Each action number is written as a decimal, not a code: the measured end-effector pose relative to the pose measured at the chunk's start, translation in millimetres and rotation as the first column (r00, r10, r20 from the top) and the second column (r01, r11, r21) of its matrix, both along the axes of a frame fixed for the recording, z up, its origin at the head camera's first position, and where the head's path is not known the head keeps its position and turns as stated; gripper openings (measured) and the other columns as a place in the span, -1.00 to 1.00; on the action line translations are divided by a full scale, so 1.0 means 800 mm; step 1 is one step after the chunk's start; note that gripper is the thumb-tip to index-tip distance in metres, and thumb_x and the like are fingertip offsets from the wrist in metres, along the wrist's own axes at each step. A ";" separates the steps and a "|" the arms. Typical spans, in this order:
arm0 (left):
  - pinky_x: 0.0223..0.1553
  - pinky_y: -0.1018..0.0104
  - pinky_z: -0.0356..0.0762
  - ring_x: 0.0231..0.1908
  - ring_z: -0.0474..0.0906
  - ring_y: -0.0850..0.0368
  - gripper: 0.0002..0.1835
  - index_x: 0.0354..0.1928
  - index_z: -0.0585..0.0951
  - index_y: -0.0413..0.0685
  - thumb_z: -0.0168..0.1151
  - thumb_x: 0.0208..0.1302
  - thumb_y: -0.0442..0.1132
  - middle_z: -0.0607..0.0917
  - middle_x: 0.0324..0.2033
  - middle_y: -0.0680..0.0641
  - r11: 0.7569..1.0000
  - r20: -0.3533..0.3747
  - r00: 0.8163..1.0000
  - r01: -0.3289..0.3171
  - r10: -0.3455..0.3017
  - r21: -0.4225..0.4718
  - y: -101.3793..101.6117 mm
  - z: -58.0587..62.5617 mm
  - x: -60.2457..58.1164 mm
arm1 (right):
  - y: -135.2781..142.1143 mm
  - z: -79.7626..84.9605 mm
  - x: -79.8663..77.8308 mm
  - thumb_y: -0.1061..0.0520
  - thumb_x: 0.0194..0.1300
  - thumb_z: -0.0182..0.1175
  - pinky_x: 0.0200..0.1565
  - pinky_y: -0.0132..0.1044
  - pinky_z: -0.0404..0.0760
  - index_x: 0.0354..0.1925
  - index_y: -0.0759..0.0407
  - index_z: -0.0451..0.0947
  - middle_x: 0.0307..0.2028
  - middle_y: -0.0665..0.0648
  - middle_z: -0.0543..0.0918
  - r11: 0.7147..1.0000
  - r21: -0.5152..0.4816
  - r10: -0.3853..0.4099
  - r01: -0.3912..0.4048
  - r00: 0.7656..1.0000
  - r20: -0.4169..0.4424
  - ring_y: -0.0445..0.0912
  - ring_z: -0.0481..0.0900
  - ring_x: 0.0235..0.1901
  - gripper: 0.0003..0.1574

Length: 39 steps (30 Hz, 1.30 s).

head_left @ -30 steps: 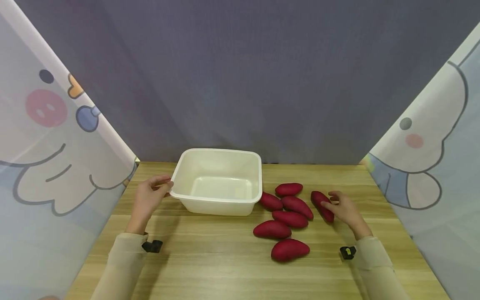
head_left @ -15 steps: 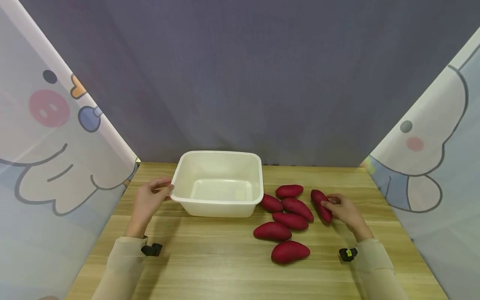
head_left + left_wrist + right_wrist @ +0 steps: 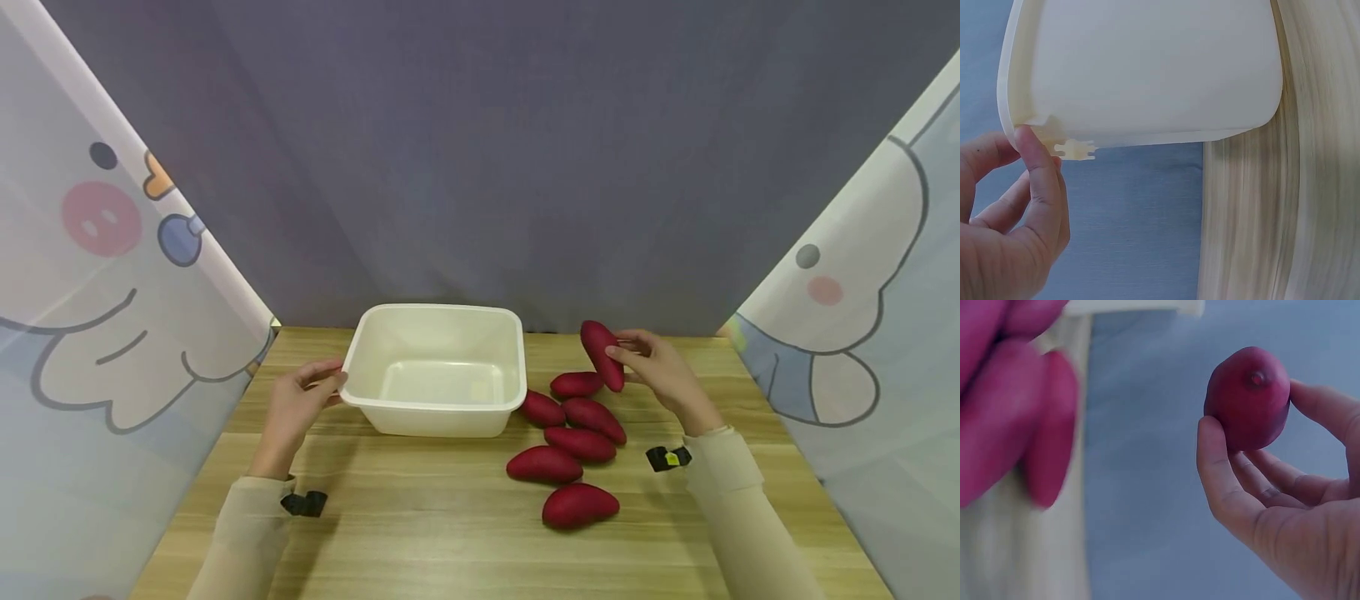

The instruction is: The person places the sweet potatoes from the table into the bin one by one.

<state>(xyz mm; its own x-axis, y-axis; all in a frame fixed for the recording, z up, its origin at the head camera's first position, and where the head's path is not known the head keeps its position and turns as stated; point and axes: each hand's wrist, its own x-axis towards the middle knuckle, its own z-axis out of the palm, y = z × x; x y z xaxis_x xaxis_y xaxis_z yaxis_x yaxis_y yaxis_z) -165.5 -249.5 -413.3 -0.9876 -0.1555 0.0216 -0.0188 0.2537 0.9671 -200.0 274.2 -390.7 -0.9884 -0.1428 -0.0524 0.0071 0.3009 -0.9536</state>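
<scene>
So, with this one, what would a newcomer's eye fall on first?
Probably the dark red sweet potato, or something shaped like one, held up in the right grip above the table. Next come six similar red pieces lying loosely clustered right of the white tub, whose left rim the left grip pinches. The cartoon-printed panels on both sides may also draw attention.

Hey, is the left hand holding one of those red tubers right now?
No, the left hand pinches the white tub, while the right hand holds a red tuber.
</scene>
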 end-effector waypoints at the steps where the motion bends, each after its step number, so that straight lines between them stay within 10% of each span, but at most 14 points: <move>1: -0.12 0.29 0.71 -0.22 0.67 0.29 -0.57 0.18 0.59 -0.34 0.32 0.39 -0.20 0.58 0.11 -0.31 1.000 0.003 1.000 0.000 0.000 0.008 0.000 -0.001 0.000 | -0.008 0.008 -0.005 -0.03 0.44 0.26 -0.07 -0.18 0.72 0.42 0.40 0.22 0.21 0.40 0.39 1.000 0.010 0.011 -0.011 1.000 -0.004 -0.03 0.53 0.01 -0.17; 18: -0.14 0.34 0.71 -0.19 0.66 0.17 -0.50 0.16 0.54 -0.46 0.38 0.34 -0.21 0.68 -0.16 0.03 0.986 0.043 0.999 0.003 -0.010 0.168 0.001 -0.015 -0.005 | -0.184 0.095 -0.091 0.01 0.32 0.37 -0.11 -0.07 0.74 0.31 0.22 0.43 0.14 0.22 0.55 0.968 0.094 0.239 -0.231 0.968 -0.080 0.06 0.58 0.05 -0.31; 39: -0.17 0.37 0.71 -0.19 0.67 0.11 -0.50 0.17 0.55 -0.43 0.39 0.33 -0.21 0.68 -0.17 0.02 0.976 0.043 0.999 0.007 -0.017 0.217 0.011 -0.020 -0.002 | -0.296 0.016 -0.124 0.14 0.26 0.39 -0.18 -0.15 0.75 0.15 0.37 0.47 0.02 0.24 0.59 0.875 0.177 0.433 -0.451 0.892 0.131 0.00 0.65 -0.13 -0.42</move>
<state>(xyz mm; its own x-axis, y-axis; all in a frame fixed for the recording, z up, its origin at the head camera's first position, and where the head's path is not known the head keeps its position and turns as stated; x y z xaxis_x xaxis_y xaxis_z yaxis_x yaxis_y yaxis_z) -166.9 -240.5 -429.5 -0.9886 -0.1399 -0.0552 -0.0611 0.0383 0.9974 -299.2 37.6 -377.5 -0.8148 -0.5419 -0.2059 -0.0934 0.4733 -0.8759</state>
